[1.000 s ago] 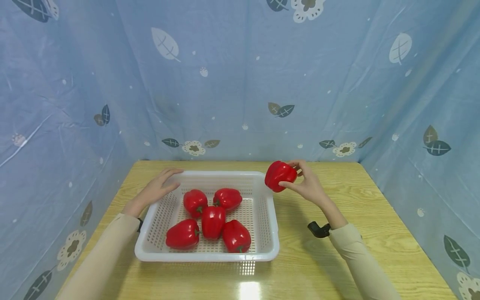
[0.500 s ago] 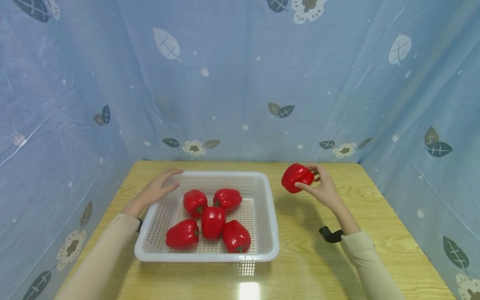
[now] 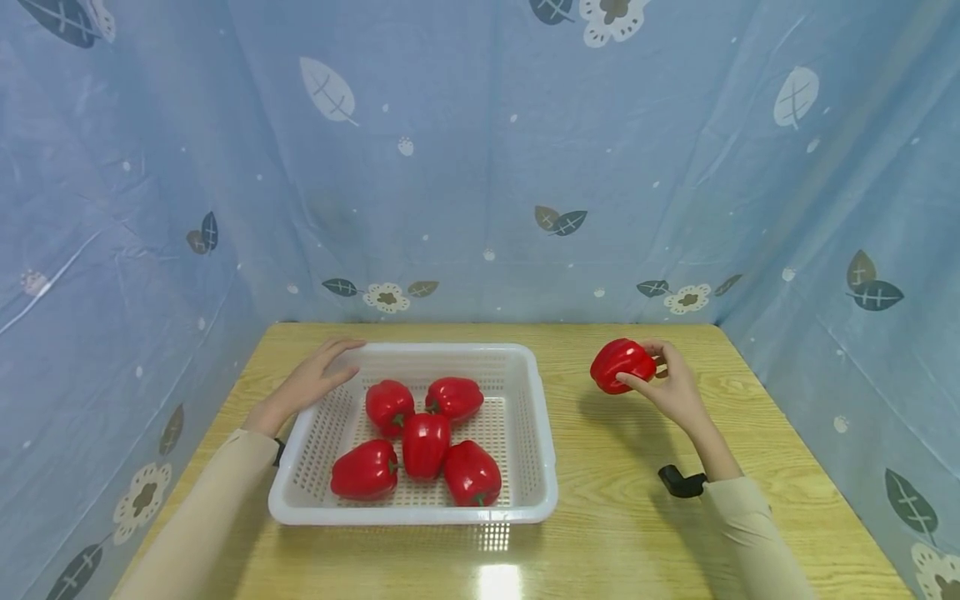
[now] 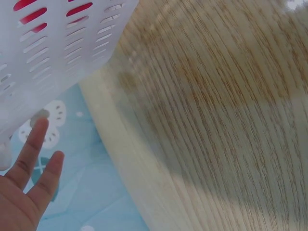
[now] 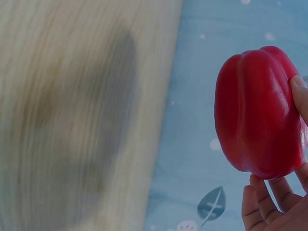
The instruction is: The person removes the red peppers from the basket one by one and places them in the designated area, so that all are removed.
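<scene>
My right hand (image 3: 677, 392) holds a glossy red bell pepper (image 3: 621, 367) above the wooden table, right of the white basket (image 3: 412, 516). In the right wrist view the thumb lies on one side of the bell pepper (image 5: 257, 113) and fingers support the other. My left hand (image 3: 306, 385) is at the basket's back left corner, fingers spread and mostly straight near the rim. In the left wrist view two extended fingers of the left hand (image 4: 29, 185) show beside the basket's slotted wall (image 4: 57, 43); the rest is cut off. Several red bell peppers (image 3: 427, 447) lie inside the basket.
The wooden table (image 3: 600, 517) extends in front and right of the basket. A blue patterned curtain (image 3: 450, 167) hangs behind the table and at both sides. A black wrist mount (image 3: 682, 482) sticks out from the right wrist.
My right hand has carried the bell pepper rightward, away from the basket's right rim, and slightly lower. The left hand and the peppers in the basket have stayed put.
</scene>
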A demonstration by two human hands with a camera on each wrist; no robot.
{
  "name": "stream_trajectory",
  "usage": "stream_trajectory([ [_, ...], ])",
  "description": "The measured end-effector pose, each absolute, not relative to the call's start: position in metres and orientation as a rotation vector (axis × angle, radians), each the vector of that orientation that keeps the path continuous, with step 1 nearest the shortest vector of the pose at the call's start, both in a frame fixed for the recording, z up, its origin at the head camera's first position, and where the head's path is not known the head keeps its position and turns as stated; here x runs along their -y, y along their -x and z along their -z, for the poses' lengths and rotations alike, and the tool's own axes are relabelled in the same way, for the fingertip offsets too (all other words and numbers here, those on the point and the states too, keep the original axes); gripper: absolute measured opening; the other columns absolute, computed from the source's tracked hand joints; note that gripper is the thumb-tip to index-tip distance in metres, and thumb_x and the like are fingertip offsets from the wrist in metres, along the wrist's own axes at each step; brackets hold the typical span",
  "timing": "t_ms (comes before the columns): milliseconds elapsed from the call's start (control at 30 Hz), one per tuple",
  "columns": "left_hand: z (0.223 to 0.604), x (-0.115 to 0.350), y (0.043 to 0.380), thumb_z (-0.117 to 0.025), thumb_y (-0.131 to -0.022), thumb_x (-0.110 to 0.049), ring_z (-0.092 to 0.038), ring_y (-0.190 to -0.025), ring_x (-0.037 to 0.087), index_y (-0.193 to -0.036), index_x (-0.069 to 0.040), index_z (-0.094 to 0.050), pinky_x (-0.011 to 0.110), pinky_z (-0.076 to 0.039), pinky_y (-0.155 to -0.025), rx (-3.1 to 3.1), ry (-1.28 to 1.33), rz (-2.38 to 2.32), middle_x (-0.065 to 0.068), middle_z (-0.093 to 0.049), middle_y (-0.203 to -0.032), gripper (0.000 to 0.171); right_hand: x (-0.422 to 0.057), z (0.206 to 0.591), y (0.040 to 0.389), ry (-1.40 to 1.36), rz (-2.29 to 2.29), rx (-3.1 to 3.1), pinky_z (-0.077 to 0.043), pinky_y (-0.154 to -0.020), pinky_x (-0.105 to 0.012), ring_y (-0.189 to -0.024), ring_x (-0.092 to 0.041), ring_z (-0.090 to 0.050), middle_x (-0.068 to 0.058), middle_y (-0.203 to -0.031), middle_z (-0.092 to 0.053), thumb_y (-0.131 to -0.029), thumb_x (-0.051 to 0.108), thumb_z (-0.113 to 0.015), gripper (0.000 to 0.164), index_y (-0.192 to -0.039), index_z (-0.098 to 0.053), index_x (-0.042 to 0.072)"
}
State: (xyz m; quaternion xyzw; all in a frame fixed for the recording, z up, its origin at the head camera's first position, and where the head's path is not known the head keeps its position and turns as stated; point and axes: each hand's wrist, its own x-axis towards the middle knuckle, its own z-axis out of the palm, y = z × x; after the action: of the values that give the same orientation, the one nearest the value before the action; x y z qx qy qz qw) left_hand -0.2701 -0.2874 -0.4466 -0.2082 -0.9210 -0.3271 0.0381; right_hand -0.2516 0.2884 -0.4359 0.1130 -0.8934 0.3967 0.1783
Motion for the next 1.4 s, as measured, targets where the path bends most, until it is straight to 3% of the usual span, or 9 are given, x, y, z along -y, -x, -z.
stream_trajectory([
  [167, 0.448, 0.288, 0.268, -0.053, -0.093, -0.035, -0.033, -0.131, 0.036, -0.139, -0.02, -0.042, 0.065, -0.03, -0.098, 2.817, 0.636, 1.01, 0.01, -0.034, -0.145, 0.049, -0.301, 0.442, 0.249, -0.27, -1.128, 2.562, -0.041, -0.065, -0.019, -0.094, -0.022, -0.046, -0.015, -0.111, -0.053, -0.079, 0.027, -0.074, 0.058, -0.122, -0.046, -0.001],
  [667, 0.45, 0.286, 0.264, -0.053, -0.093, -0.036, -0.036, -0.128, 0.035, -0.139, -0.019, -0.042, 0.065, -0.035, -0.095, 2.817, 0.617, 1.033, 0.012, -0.034, -0.144, 0.05, -0.34, 0.468, 0.247, -0.18, -1.093, 2.576, -0.041, -0.065, -0.016, -0.092, -0.018, -0.045, -0.019, -0.11, -0.053, -0.08, 0.028, -0.073, 0.059, -0.121, -0.045, -0.004],
  [900, 0.451, 0.287, 0.266, -0.054, -0.093, -0.034, -0.036, -0.128, 0.035, -0.138, -0.021, -0.042, 0.065, -0.033, -0.097, 2.816, 0.629, 1.025, 0.012, -0.035, -0.144, 0.049, -0.351, 0.48, 0.244, -0.098, -1.094, 2.579, -0.042, -0.062, -0.027, -0.089, -0.023, -0.045, -0.019, -0.109, -0.051, -0.078, 0.028, -0.075, 0.062, -0.121, -0.045, -0.005],
  [1133, 0.449, 0.287, 0.268, -0.054, -0.093, -0.034, -0.036, -0.128, 0.034, -0.139, -0.021, -0.042, 0.064, -0.033, -0.097, 2.822, 0.633, 1.025, 0.011, -0.035, -0.144, 0.049, -0.364, 0.486, 0.24, -0.055, -1.062, 2.624, -0.039, -0.064, -0.014, -0.094, -0.026, -0.045, -0.022, -0.113, -0.05, -0.081, 0.032, -0.071, 0.064, -0.124, -0.043, -0.005],
  [1400, 0.447, 0.287, 0.268, -0.054, -0.093, -0.035, -0.034, -0.13, 0.033, -0.138, -0.019, -0.042, 0.063, -0.031, -0.1, 2.812, 0.635, 1.02, 0.01, -0.036, -0.143, 0.049, -0.371, 0.486, 0.24, 0.006, -1.076, 2.64, -0.04, -0.062, -0.017, -0.095, -0.029, -0.046, -0.025, -0.115, -0.047, -0.084, 0.034, -0.068, 0.065, -0.127, -0.04, -0.005],
])
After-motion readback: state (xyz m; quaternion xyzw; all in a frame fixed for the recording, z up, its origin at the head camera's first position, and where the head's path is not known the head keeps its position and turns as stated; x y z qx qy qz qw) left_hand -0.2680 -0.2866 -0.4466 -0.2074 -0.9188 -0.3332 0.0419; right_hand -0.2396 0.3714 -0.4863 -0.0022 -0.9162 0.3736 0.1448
